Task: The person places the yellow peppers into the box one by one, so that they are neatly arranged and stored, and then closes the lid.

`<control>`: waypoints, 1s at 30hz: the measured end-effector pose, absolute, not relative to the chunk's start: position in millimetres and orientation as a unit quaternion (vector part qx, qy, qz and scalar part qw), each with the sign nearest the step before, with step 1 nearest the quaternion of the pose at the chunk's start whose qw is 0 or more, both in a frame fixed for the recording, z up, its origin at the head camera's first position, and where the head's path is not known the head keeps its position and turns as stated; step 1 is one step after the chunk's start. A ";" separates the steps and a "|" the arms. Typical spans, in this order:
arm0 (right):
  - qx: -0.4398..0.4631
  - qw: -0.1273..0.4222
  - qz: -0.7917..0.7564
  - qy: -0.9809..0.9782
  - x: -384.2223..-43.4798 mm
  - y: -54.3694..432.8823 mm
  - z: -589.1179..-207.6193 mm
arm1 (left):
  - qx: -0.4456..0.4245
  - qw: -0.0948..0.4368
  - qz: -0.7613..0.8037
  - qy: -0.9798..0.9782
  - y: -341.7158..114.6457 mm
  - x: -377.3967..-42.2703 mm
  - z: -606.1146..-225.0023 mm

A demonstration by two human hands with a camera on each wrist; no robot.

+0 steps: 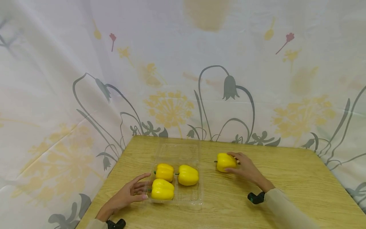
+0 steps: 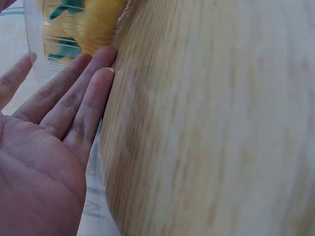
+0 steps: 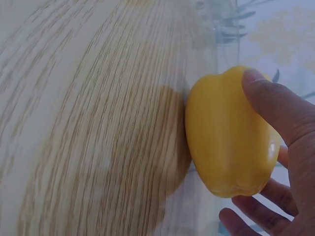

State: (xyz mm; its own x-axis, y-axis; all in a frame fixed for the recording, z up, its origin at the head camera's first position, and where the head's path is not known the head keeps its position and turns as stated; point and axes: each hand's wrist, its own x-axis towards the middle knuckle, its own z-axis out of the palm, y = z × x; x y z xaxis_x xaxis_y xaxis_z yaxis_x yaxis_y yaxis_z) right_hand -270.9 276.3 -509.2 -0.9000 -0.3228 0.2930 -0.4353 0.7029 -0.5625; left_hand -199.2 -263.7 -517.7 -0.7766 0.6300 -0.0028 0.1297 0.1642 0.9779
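Three yellow bell peppers sit in a clear plastic clamshell box (image 1: 187, 197): one at the back left (image 1: 165, 172), one at the front left (image 1: 162, 190) and one on the right (image 1: 188, 175). My left hand (image 1: 130, 194) is at the box's left side, fingers extended, fingertips (image 2: 102, 81) right at the clear wall. To the right of the box, my right hand (image 1: 246, 167) grips a fourth-looking loose yellow bell pepper (image 1: 225, 162), its stem pointing left. In the right wrist view the thumb lies over this pepper (image 3: 229, 132) and the other fingers are partly hidden behind it.
The box's transparent lid (image 1: 178, 152) lies open toward the back of the wooden table (image 1: 297, 178). Behind the table hangs a flower-patterned cloth (image 1: 171, 63). A black wrist device (image 1: 256, 197) is worn on the right wrist, another (image 1: 116, 224) on the left.
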 end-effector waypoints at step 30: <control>0.210 0.094 0.332 -0.915 -271.3 269.0 -500.1 | 0.249 0.212 0.597 0.732 -262.9 -199.5 -518.4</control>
State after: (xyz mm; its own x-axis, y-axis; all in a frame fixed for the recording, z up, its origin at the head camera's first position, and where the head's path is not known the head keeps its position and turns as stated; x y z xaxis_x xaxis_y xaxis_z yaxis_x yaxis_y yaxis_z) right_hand -271.3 269.0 -500.1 -0.8944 -0.3215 0.3110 -0.4462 0.6911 -0.5686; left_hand -199.5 -262.9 -518.4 -0.7859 0.6182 -0.0133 0.1111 0.1624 0.9805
